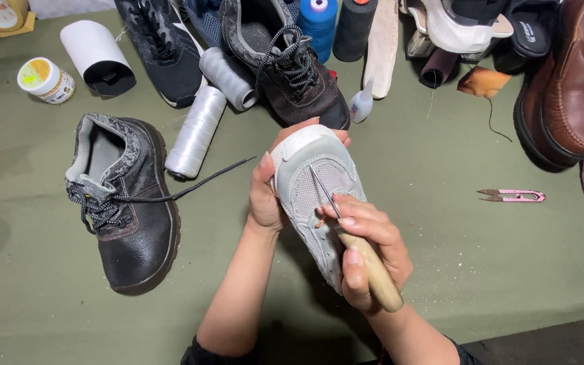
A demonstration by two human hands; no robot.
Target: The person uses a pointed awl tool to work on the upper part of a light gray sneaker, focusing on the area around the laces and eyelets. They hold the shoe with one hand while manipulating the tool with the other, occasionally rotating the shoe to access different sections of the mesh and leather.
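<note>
Head view — what have I got?

— My left hand (266,199) is cupped around the toe of the grey sneaker (319,196), steadying it sole-away on the green mat (441,257). My right hand (366,253) is clenched on the wooden-handled awl (353,236), its needle laid across the mesh upper, so the point can work the fabric.

And around it?

— Black boot (126,203) just left, laces trailing; white thread spool (196,132) beside it; pink snips (512,196) well apart, right.
</note>
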